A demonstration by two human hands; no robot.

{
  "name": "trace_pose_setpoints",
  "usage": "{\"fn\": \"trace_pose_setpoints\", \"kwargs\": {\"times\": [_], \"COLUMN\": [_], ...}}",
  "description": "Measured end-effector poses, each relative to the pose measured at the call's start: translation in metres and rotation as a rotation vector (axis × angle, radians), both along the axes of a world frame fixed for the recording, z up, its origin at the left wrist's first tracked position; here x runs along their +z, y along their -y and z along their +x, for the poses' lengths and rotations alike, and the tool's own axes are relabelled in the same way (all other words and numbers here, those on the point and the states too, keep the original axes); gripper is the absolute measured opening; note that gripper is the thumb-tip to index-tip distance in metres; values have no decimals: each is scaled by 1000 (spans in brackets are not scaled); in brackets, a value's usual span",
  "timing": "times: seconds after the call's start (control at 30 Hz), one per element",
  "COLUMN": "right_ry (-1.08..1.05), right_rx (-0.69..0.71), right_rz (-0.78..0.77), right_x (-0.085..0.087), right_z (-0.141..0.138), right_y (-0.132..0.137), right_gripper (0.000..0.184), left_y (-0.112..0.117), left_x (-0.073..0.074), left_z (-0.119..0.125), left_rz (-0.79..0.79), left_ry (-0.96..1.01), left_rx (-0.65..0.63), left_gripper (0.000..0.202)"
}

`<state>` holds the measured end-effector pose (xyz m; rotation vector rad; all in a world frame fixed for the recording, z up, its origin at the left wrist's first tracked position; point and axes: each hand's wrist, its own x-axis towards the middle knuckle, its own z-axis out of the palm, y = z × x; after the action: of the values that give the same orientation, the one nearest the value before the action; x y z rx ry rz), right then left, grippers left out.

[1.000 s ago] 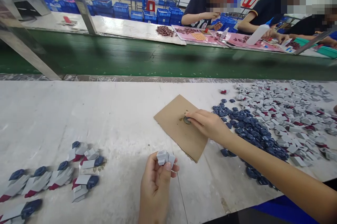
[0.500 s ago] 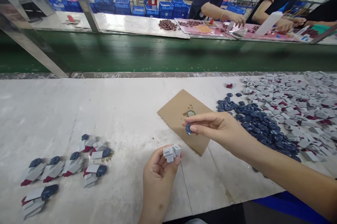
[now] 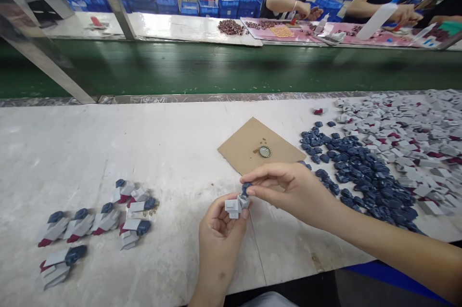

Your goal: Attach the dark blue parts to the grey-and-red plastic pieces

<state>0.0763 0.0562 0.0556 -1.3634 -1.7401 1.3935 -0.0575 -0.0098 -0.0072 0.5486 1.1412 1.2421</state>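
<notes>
"What containers are there?"
"A metal bottle cap (image 3: pixel 265 151), open side up on the brown cardboard (image 3: pixel 236 143); I can't tell whether anything is in it. Across the green strip (image 3: pixel 224 69), a white bottle (image 3: pixel 377 20) leans, its contents unclear, and blue crates (image 3: pixel 167 1) stand behind, too far off to read inside."
"And the hands?"
"Close together. The left hand (image 3: pixel 222 239) is pinched on a grey piece (image 3: pixel 233 207); the right hand (image 3: pixel 294 186) grips a small dark blue piece (image 3: pixel 246 189) by its fingertips, at the grey piece's upper right."
"So where are the two pieces?"
"Between the hands, above the white surface (image 3: pixel 173 148), on the near side of the cardboard. Loose blue parts (image 3: pixel 364 174) lie beyond the right hand; joined ones (image 3: pixel 104 222) sit well left."
</notes>
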Motion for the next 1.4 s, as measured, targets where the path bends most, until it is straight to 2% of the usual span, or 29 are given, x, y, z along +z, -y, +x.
{"fn": "trace_pose_setpoints", "kwargs": {"times": [0.2, 0.33, 0.4, 0.47, 0.6, 0.67, 0.8, 0.87, 0.9, 0.97, 1.03, 1.1, 1.27, 1.4], "right_ry": [139, 174, 137, 78, 12, 28, 75, 57, 32, -28, -50, -30, -47, -64], "right_rx": [99, 206, 173, 80, -73, -84, 33, -37, -93, -139, -53, 43, 68, 48], "right_rz": [367, 606, 650, 643, 576, 521, 441, 409, 350, 124, -159, -373, -612, -667], "right_x": [1, -3, -10, -20, -41, -42, -22, -7, -1, 5, 5, 1, -8, -16], "right_z": [0, 1, -1, -4, -10, -9, -1, -3, -7, -20, -36, -49, -56, -52], "right_y": [0, 3, 8, 14, 27, 29, 14, 0, -7, -20, -28, -31, -27, -26], "right_gripper": [15, 14, 14, 14, 18, 18, 21, 24, 27, 34, 40, 44, 52, 58], "left_y": [-1, -1, 0, 1, 2, 1, -3, -2, -2, 0, 1, 1, -1, 2], "left_x": [8, 7, 3, -1, -3, -1, 2, 2, 2, 1, 2, 2, -1, -4], "left_z": [1, 2, 2, 2, 2, 2, 3, 4, 4, 5, 5, 5, 5, 8], "left_rz": [-28, 3, 16, 15, 19, 34, 38, 45, 54, 79, 105, 111, 138, 138], "left_ry": [-34, -31, -55, -77, -105, -114, -125, -110, -100, -86, -87, -92, -105, -164], "left_rx": [12, -4, -16, -14, 9, 5, -34, -52, -61, -87, -115, -126, -119, -120], "left_gripper": [16, 15, 15, 15, 16, 16, 14, 14, 14, 13, 11, 10, 13, 16]}}
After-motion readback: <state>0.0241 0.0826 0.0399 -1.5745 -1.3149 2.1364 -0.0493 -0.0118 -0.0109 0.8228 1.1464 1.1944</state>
